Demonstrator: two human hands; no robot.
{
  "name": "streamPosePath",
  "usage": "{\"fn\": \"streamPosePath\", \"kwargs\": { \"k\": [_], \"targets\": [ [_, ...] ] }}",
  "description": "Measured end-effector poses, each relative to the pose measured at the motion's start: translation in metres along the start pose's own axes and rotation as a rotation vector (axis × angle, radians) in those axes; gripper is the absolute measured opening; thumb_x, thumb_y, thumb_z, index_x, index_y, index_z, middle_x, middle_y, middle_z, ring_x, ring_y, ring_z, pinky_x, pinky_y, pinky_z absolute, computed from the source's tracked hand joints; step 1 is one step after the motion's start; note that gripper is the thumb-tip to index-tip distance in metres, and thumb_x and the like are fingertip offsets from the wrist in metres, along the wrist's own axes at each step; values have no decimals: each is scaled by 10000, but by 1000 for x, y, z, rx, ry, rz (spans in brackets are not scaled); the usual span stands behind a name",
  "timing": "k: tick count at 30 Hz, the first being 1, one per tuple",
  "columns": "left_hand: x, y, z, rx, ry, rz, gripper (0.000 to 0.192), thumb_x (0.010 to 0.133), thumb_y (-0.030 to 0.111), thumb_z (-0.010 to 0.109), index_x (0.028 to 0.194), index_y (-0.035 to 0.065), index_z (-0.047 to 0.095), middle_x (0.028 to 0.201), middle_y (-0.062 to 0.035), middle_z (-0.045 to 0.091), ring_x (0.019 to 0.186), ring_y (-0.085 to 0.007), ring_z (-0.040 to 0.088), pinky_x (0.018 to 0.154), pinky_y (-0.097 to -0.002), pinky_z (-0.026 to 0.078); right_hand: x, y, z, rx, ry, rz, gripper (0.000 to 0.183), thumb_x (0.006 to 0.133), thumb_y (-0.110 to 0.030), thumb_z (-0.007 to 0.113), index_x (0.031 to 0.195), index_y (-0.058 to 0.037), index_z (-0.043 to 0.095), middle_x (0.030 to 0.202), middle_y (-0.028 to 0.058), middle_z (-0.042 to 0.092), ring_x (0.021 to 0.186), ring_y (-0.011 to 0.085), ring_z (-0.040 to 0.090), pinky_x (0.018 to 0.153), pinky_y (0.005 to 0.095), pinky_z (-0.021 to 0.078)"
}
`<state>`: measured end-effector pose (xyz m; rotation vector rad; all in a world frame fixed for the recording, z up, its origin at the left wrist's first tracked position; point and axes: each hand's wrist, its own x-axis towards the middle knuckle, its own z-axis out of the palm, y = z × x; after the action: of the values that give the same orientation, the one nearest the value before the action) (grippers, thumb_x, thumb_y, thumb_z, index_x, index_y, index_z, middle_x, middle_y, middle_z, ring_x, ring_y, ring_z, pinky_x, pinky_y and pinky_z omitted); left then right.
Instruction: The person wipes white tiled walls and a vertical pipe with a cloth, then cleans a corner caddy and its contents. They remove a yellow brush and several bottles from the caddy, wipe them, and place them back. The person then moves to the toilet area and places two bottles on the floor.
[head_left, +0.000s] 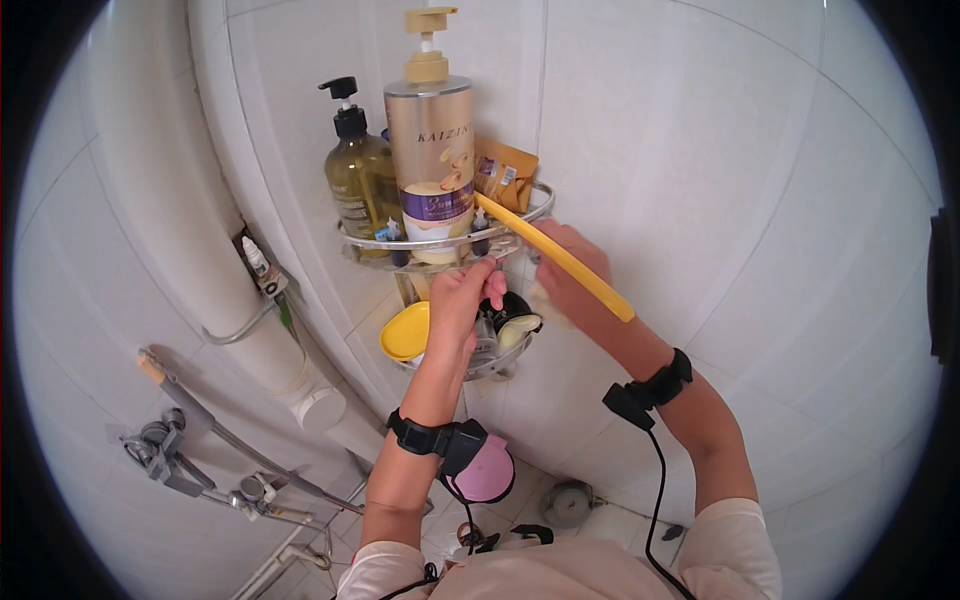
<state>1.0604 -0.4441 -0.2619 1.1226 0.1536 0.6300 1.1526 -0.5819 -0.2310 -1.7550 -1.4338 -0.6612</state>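
Note:
My left hand (474, 289) is at the front edge of the upper corner shelf (420, 244), its thumb tip against the edge and its other fingers curled below. Whether it grips the shelf is hard to tell. Blurred, my right hand (574, 255) is at the shelf's right end, with a pale cloth-like piece (551, 304) hanging from it. A yellow handle (559, 259) slants from the shelf across in front of that hand. The shelf carries a tall beige pump bottle (429, 157), an olive pump bottle (360, 180), small dark bottles (481, 232) and an orange pouch (506, 172).
A lower shelf (499, 366) holds a yellow dish (405, 331), a black container (510, 307) and a pale scoop-like item (519, 328). At left are a white pipe (202, 247) and shower fittings (176, 457). Below are a pink round object (484, 471) and a floor drain (568, 504).

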Motion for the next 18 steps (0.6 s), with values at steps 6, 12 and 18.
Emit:
{"fn": "streamPosePath", "kwargs": {
  "k": [6,12,18],
  "targets": [
    [-3,3,0,70,-4,-8,269,948,186,601,772,-4,672,645,-53,621,513,-119,503,495,-247,369,-1,-2,6,49,52,-176,372,778,11,615,1147,-41,615,1021,141,657,923,348,646,779,395,536],
    [-5,6,4,67,52,-36,304,941,192,604,688,30,644,633,-45,612,486,-99,466,466,-239,327,-4,-1,13,26,21,2,395,802,32,589,1192,-33,604,1161,150,626,939,337,635,805,373,526],
    [-5,4,1,73,1,-3,269,939,161,581,717,23,642,627,-41,602,492,-99,467,463,-241,336,-2,-1,12,-35,66,197,411,798,24,600,1206,-32,602,1175,123,636,930,312,647,798,357,529]
  ]
}}
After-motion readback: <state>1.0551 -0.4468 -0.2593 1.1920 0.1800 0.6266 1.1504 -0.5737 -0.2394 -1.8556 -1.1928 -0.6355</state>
